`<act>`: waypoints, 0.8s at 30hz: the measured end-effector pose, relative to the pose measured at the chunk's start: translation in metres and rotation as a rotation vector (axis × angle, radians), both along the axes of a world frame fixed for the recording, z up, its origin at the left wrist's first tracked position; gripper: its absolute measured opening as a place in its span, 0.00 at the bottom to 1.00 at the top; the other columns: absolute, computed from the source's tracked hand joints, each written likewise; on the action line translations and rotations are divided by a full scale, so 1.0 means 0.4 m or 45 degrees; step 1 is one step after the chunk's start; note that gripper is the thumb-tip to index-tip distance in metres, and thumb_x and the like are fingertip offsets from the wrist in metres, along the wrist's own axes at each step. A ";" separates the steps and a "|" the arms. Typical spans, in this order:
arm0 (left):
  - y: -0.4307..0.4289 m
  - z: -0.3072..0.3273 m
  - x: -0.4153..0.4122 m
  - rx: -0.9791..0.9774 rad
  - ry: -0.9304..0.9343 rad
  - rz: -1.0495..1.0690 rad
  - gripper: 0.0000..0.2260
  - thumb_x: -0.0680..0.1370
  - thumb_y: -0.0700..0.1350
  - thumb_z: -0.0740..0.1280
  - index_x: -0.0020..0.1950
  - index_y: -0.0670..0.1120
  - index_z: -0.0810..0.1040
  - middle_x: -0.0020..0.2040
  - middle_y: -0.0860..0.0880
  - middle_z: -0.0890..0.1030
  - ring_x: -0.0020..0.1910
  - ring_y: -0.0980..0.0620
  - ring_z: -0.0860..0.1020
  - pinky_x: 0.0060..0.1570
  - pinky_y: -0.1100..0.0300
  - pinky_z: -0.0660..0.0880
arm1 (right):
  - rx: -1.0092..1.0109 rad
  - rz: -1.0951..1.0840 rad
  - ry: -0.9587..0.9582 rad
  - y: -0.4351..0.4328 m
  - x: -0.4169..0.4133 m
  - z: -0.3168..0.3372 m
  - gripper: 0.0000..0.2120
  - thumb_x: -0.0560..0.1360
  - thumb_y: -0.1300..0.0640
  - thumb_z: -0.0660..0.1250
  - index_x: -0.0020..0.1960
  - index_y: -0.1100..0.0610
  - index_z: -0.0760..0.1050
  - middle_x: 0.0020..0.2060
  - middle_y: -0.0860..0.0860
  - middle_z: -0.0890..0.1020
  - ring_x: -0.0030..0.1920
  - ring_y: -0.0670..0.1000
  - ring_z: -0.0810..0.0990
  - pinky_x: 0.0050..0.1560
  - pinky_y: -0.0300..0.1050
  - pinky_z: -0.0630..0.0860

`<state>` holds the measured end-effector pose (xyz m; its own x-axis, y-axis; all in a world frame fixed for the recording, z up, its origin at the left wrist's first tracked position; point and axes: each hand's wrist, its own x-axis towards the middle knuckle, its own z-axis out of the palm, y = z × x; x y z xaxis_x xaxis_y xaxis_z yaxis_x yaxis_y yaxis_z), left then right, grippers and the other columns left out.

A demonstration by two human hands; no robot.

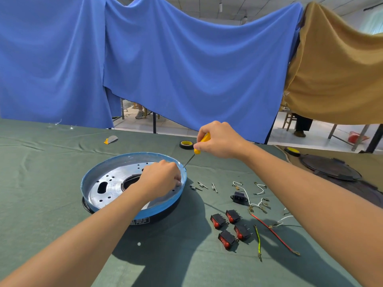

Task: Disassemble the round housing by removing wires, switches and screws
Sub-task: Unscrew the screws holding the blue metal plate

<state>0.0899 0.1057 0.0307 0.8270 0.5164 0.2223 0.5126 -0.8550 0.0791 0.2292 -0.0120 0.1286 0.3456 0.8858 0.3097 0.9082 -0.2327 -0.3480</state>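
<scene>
Left hand point(160, 179) inside the housing point(132, 156), fingers curled against its right wall; whether they hold anything cannot be told. Right hand point(219, 140) grips a yellow screwdriver point(202, 142), tip at the rim outside. The housing sits on the tabletop point(62, 204), with screws point(202, 185), switches point(230, 226) and wires point(259, 204) to its right.

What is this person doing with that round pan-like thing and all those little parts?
A person is taking apart a round housing. The right hand holds a yellow screwdriver, its tip at the outside of the housing's far right wall. The left hand reaches inside against that same wall, fingers curled; what they hold is hidden. Four red switches, several wires and a few screws lie loose on the green cloth.
</scene>
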 end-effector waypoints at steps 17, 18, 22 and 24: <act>0.007 0.013 -0.008 -0.001 0.100 -0.104 0.10 0.78 0.42 0.66 0.52 0.56 0.84 0.51 0.53 0.83 0.46 0.48 0.79 0.43 0.54 0.79 | 0.427 -0.271 0.375 -0.007 0.002 -0.057 0.08 0.74 0.49 0.69 0.44 0.54 0.79 0.39 0.50 0.81 0.52 0.55 0.75 0.46 0.48 0.75; 0.005 0.012 -0.009 0.014 0.093 -0.094 0.10 0.79 0.44 0.66 0.51 0.55 0.85 0.51 0.53 0.83 0.46 0.47 0.79 0.43 0.54 0.79 | 0.524 -0.335 0.490 -0.006 -0.005 -0.070 0.08 0.74 0.49 0.69 0.44 0.54 0.80 0.40 0.52 0.82 0.51 0.56 0.77 0.47 0.51 0.77; -0.003 0.004 -0.007 0.102 0.120 -0.069 0.09 0.79 0.50 0.64 0.50 0.51 0.84 0.52 0.49 0.82 0.47 0.46 0.79 0.46 0.50 0.80 | 0.731 -0.496 0.946 -0.001 -0.048 -0.149 0.07 0.74 0.50 0.70 0.41 0.52 0.78 0.38 0.54 0.83 0.47 0.58 0.82 0.46 0.56 0.81; -0.008 0.004 0.000 0.136 0.144 -0.054 0.11 0.80 0.50 0.62 0.51 0.49 0.83 0.54 0.49 0.81 0.49 0.46 0.79 0.46 0.49 0.79 | 0.730 -0.537 0.998 0.005 -0.074 -0.197 0.07 0.74 0.50 0.69 0.42 0.52 0.78 0.40 0.54 0.83 0.46 0.57 0.82 0.46 0.56 0.81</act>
<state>0.0901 0.1024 0.0322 0.8704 0.4590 0.1780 0.4764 -0.8765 -0.0695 0.1996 -0.0099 0.0497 0.8754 0.4397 0.2006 0.2662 -0.0922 -0.9595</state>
